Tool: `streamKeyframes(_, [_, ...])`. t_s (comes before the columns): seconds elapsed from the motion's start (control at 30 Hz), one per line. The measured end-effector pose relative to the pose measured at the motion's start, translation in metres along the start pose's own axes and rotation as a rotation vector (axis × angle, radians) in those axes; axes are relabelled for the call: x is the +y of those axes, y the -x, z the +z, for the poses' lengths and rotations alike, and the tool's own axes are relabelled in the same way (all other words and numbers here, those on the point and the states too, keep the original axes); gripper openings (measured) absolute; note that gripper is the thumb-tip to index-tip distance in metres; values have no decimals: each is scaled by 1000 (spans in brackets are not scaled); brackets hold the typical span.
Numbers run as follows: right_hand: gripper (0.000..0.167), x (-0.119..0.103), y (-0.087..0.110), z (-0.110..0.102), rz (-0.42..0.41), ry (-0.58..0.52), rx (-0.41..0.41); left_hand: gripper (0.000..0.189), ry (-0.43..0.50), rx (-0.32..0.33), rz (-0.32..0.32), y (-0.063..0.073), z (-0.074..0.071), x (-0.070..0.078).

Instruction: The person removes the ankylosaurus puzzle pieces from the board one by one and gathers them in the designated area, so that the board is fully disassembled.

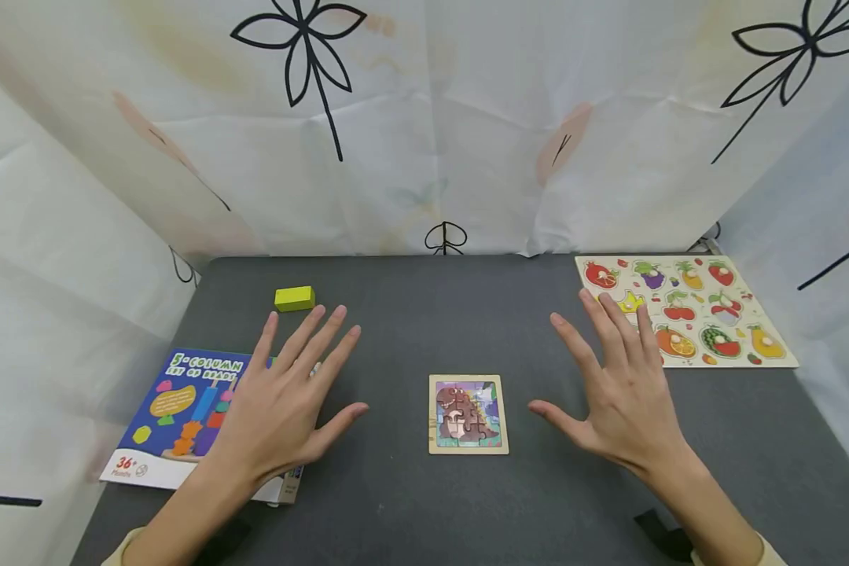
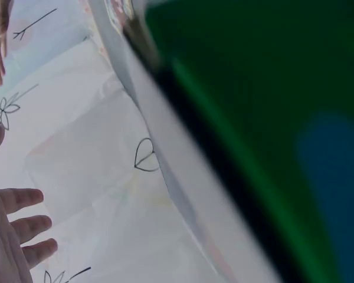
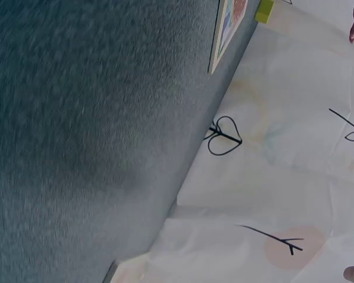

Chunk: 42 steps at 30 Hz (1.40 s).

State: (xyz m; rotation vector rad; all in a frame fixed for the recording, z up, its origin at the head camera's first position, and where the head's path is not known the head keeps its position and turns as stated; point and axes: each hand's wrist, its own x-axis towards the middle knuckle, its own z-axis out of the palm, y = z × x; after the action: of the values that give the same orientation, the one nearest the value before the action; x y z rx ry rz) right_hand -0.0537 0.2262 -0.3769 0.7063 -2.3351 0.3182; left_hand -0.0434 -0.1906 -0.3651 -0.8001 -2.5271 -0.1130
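Note:
A small framed jigsaw puzzle (image 1: 468, 415) with a brown dinosaur picture lies flat on the dark table, between the two hands. My left hand (image 1: 283, 401) is spread with straight fingers, palm down, over the blue bead-set box (image 1: 163, 401), and holds nothing. On the other side my right hand (image 1: 626, 393) is spread too, its fingertips overlapping the fruit puzzle board (image 1: 722, 314) in the head view. In the left wrist view, fingers (image 2: 32, 227) of the left hand reach in from the left edge, well apart from one another.
A yellow-green block (image 1: 294, 299) lies beyond the left hand, toward the back of the table (image 1: 424, 314). White patterned cloth (image 1: 481, 141) hangs behind and at both sides. A dark strap (image 1: 663, 534) shows below the right wrist.

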Motion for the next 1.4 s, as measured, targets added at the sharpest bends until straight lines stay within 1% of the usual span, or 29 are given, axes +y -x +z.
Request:
streamKeyframes(0.17, [94, -9, -1, 5, -3, -38, -26, 87, 10, -5, -10, 1, 3, 7])
streamKeyframes(0.3, [89, -16, -2, 11, -12, -91, -36, 85, 31, -39, -31, 0, 3, 16])
streamKeyframes(0.4, [87, -21, -3, 16, -10, -140, -67, 82, 56, -64, -39, -2, 3, 21])
streamKeyframes(0.63, [89, -33, -4, 23, 60, -271, -182, 62, 111, -96, -47, -3, 5, 33])
streamKeyframes(0.7, [87, -37, -5, 26, 73, -312, -201, 59, 121, -95, -51, -3, 6, 37])
streamKeyframes(0.83, [76, -43, -7, 32, 96, -389, -240, 54, 164, -109, -74, -4, 9, 44])
streamKeyframes(0.93, [73, -48, -9, 37, 116, -444, -276, 51, 206, -158, -106, -4, 12, 50])
streamKeyframes(1.03, [75, -53, -12, 42, 142, -504, -313, 50, 235, -236, -142, -4, 14, 57])
streamKeyframes(1.13, [72, -57, -16, 48, 170, -575, -351, 51, 267, -309, -169, -4, 15, 63])
streamKeyframes(1.27, [63, -62, -21, 55, 213, -665, -422, 48, 322, -367, -188, -4, 20, 70])
streamKeyframes(1.4, [54, -62, -26, 64, 260, -727, -508, 47, 380, -432, -193, -4, 27, 74])
